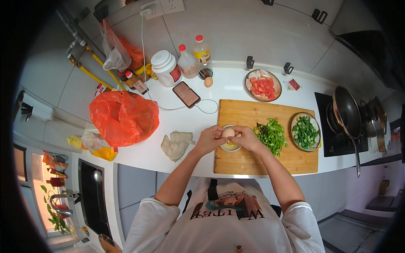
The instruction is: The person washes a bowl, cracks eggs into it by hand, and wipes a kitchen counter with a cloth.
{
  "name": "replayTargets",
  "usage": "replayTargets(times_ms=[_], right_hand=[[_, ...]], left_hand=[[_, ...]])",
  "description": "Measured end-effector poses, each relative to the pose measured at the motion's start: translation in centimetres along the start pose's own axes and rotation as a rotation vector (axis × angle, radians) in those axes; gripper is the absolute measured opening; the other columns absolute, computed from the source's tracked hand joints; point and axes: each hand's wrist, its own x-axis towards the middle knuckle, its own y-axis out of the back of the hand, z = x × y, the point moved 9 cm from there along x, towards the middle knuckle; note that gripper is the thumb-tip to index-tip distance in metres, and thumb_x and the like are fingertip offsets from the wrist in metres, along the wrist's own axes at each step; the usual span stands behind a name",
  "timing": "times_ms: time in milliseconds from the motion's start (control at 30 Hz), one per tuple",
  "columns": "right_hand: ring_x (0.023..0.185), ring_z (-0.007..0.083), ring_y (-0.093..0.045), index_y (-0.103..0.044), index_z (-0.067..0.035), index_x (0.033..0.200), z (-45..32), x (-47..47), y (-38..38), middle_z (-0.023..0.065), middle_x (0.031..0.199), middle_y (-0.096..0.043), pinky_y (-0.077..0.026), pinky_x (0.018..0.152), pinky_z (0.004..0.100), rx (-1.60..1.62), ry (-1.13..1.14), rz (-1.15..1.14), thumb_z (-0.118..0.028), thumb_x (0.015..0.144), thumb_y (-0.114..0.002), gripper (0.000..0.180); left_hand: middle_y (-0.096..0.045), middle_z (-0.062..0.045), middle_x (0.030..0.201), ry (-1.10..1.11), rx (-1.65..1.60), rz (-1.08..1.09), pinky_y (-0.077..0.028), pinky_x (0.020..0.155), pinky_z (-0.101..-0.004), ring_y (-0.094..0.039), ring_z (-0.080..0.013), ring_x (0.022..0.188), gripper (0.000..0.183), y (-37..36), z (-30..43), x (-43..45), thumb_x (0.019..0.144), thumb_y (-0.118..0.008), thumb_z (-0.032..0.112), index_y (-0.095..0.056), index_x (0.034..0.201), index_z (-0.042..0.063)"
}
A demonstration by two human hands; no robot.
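Note:
Over a small white bowl [230, 148] on the wooden cutting board [234, 164], both my hands grip one egg [228, 132]. My left hand [209, 138] has it from the left side and my right hand [248, 138] from the right, fingertips meeting around the shell. Yellow yolk and clear egg liquid [230, 145] show in the bowl below. Fingers hide part of the egg and the bowl's far rim. Chopped green peppers [272, 136] lie in a heap just right of my right hand. A plate of sliced okra [305, 132] rests at the board's right side.
Behind the board are a plate of cut tomatoes [262, 85], a second egg [208, 82] and a charging phone [186, 95]. A folded cloth [177, 145] and red plastic bag [123, 118] lie left. A frying pan [347, 110] stands on the cooktop [329, 142], its handle past the counter edge.

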Motion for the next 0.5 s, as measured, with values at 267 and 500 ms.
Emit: replayTargets(times_ms=[267,500], right_hand=[[0.079,0.0239,-0.062,-0.062,-0.007,0.106,-1.8,-0.4,1.4,0.0138,0.089,-0.065,-0.048,0.074,0.0307,-0.225,0.058,0.030,-0.016,0.068,-0.065,0.040],[0.077,0.0303,-0.059,-0.059,-0.006,0.107,-4.7,-1.8,2.3,0.0167,0.088,-0.062,-0.048,0.070,0.0354,-0.546,0.170,0.160,-0.014,0.069,-0.065,0.040]], left_hand=[[-0.062,-0.006,0.089,-0.049,0.019,-0.003,-0.047,0.072,-0.0214,-0.058,-0.0080,0.080,0.030,0.2,-0.2,0.2,0.076,-0.061,-0.001,-0.055,0.105,-0.001],[-0.059,-0.013,0.079,-0.255,0.638,0.059,-0.047,0.068,-0.0322,-0.058,-0.0255,0.071,0.037,-0.1,3.1,-0.1,0.068,-0.067,0.010,-0.055,0.102,0.002]])
